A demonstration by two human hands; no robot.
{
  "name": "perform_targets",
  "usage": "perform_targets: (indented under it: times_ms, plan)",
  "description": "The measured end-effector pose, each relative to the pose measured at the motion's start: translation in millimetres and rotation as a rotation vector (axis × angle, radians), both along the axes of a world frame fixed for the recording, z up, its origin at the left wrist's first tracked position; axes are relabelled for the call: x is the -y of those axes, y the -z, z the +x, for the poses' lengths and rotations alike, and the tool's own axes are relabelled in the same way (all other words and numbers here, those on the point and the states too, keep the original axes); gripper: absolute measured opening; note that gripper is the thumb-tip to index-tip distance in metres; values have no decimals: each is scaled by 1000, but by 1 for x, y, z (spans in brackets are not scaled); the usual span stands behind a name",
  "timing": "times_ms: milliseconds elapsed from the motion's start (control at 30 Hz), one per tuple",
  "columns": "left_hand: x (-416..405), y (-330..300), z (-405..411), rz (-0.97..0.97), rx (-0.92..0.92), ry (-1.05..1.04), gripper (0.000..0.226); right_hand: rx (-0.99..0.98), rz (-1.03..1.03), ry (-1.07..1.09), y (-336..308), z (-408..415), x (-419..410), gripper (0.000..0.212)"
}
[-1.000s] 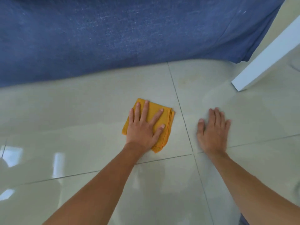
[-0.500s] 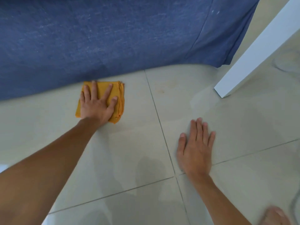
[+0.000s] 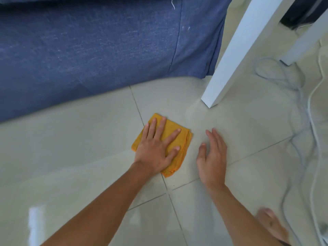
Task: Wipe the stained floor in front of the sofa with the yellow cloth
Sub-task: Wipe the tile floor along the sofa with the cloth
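Nearest to us, at the lower right edge, a bare foot (image 3: 272, 226) rests on the pale tiled floor (image 3: 71, 142), blurred. From the bottom edge both bare forearms reach forward over the glossy tiles, where grout lines cross just below the hands.

Our left hand (image 3: 156, 148) lies palm down on the yellow cloth (image 3: 184, 139), fingers spread and flat, pressing it to the floor rather than clutching it. The cloth is folded into a rough square with its layered edges showing along the right side; it sits across a grout line, well apart from the sofa front and near the foot of the white table leg. Our right hand (image 3: 213, 157) is just beside the cloth on its right, not touching it, fingers straight and held together, the palm tilted a little; whether it bears fully on the tile we cannot tell.

Farther off, a white table leg (image 3: 236, 50) slants up from the floor, a second white leg (image 3: 305, 39) stands behind it, and thin white cables (image 3: 310, 107) trail along the right side. Across the top runs the blue fabric sofa (image 3: 88, 47), its cover hanging down to the tiles. We can read no brand, label or writing anywhere.
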State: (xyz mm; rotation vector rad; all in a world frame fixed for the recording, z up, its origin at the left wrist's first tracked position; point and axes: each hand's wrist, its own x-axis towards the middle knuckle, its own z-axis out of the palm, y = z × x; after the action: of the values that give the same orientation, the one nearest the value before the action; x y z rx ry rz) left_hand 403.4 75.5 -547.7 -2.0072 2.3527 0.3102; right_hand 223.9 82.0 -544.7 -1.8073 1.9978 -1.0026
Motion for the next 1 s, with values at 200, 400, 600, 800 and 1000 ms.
perform_targets:
  times_ms: [200,400,600,800,1000]
  plan:
    - [-85,1,82,-17,47,-132,62,-359,167,-1,14,-34,2,57]
    - [11,8,137,-33,90,-527,67,-413,166,4,21,-35,0,60]
    - [140,14,88,-47,103,-546,69,-411,174,-20,24,-34,2,64]
    - [145,10,-26,-27,30,-243,67,-309,161,-35,21,-37,4,66]
    - [29,4,-56,-16,-57,-66,66,62,190,-32,4,-45,3,72]
